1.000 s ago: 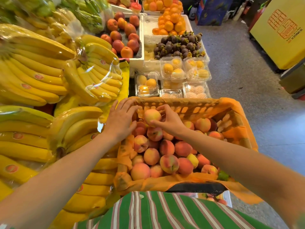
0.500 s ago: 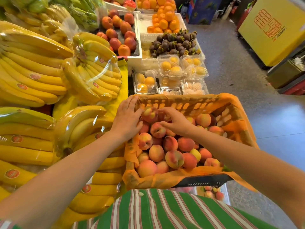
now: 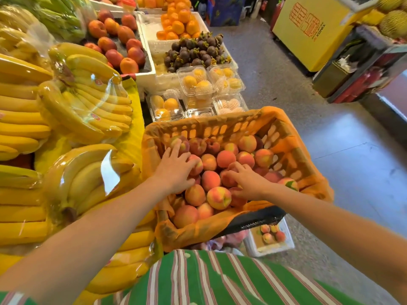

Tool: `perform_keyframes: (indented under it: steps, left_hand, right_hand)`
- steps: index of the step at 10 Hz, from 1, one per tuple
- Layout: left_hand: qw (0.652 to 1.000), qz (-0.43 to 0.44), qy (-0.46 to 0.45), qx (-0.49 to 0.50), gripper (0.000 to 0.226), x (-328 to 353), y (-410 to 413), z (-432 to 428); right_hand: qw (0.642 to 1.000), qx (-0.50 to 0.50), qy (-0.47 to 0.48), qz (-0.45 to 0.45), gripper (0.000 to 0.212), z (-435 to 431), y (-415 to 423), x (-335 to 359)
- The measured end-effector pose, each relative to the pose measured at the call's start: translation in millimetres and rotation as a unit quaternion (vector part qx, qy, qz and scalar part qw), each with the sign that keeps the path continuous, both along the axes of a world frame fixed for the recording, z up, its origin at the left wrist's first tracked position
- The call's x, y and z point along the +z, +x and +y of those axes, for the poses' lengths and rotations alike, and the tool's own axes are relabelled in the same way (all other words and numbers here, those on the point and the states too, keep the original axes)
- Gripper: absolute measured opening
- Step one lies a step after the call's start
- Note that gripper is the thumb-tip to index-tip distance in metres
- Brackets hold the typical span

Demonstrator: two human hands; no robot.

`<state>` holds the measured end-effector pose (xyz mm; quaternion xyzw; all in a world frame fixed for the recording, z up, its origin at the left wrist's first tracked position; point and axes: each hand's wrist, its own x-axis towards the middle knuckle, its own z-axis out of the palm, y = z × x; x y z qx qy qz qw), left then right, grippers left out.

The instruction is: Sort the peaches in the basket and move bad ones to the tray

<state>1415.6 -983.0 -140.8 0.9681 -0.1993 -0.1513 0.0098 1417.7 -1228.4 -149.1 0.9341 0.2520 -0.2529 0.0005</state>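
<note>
The tray (image 3: pixel 273 250), with a few peaches in it, sits low at 5 o'clock from the basket (image 3: pixel 220 128), partly tucked under its near rim. The right hand (image 3: pixel 246 182) is the nearer to it. Its fingers are bent over a peach (image 3: pixel 228 180), but whether it is gripped cannot be told. The left hand (image 3: pixel 176 172), at 9 o'clock from the right, is laid open with its fingers spread on the pile (image 3: pixel 224 158). Any reject would likely be carried toward 5 o'clock.
</note>
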Motion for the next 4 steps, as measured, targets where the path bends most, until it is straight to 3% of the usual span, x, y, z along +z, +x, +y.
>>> perform_keyframes:
  steps: [2,3,4]
  left_hand:
    - [1.0,-0.002,0.006,0.005,0.069,1.0,-5.7,-10.4]
    - [1.0,-0.007,-0.011,0.007,0.057,6.4,-6.7,-17.7]
    - [0.999,-0.024,-0.024,0.001,0.039,9.3,-4.0,-28.6]
  right_hand:
    - [0.999,0.0,-0.015,0.044,0.057,-4.6,-2.6,10.0]
    - [0.997,-0.018,0.025,0.073,0.053,-12.0,-8.7,10.2]
    - [0.993,-0.062,0.098,0.038,0.044,-16.6,-7.4,17.3]
